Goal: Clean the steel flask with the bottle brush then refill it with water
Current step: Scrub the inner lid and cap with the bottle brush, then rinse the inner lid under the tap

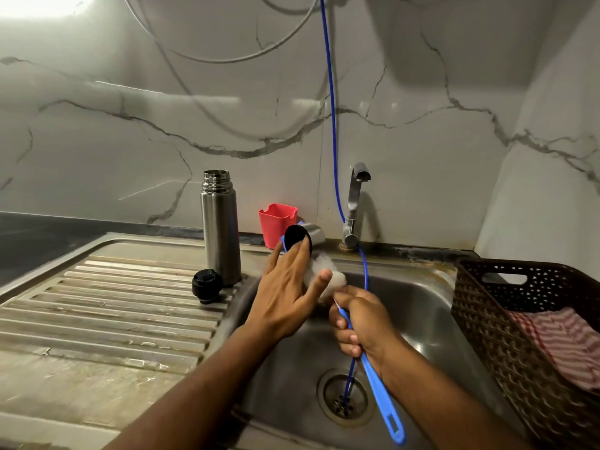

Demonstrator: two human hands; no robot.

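Note:
The steel flask [220,228] stands upright and uncapped on the drainboard's right end, against the sink's left edge. Its black cap [206,285] lies just in front of it. Over the sink basin [431,323], my right hand [363,323] grips the blue handle [380,394] of the bottle brush close to its head. The white bristle head [337,279] points up and to the left. My left hand [285,300] has straight fingers, and its thumb and palm side touch the bristles. The flask is to the left of both hands, untouched.
A tap [354,203] stands behind the basin, and a thin blue hose [331,92] hangs down into the drain [344,397]. A red cup [277,224] and a round black object [297,237] sit on the back ledge. A brown basket [519,319] with striped cloth [565,342] is on the right.

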